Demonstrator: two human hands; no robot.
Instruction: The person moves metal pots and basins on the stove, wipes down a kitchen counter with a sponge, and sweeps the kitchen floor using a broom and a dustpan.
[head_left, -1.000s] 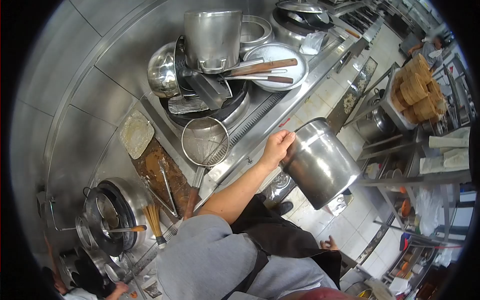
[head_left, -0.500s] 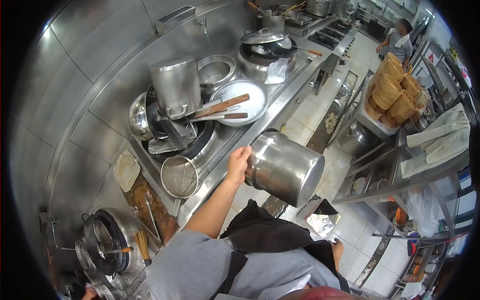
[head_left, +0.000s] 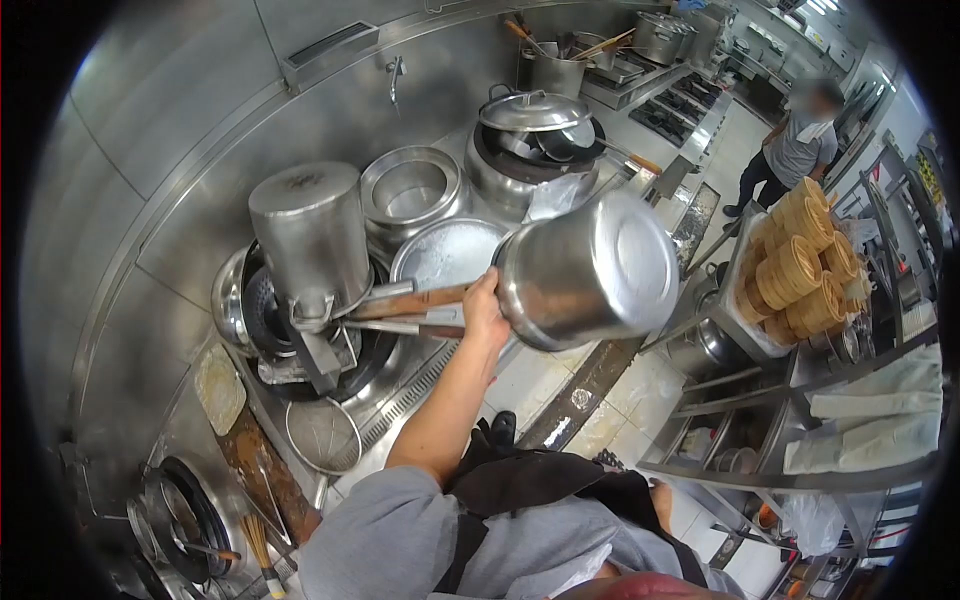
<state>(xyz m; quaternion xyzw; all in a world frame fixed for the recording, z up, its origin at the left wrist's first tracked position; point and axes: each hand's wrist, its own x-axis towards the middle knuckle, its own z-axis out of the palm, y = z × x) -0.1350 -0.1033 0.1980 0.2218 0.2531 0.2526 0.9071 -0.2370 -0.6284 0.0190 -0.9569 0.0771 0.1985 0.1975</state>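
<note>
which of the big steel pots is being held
The tilted pot, in the left hand; the similar pot farther left sits upside down, with no hand on it.

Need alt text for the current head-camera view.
A person's left hand grips a steel pot by its rim end, tipped on its side. An upturned pot sits at left and bamboo steamers are stacked at right; beyond, another person stands in the kitchen aisle.
</note>
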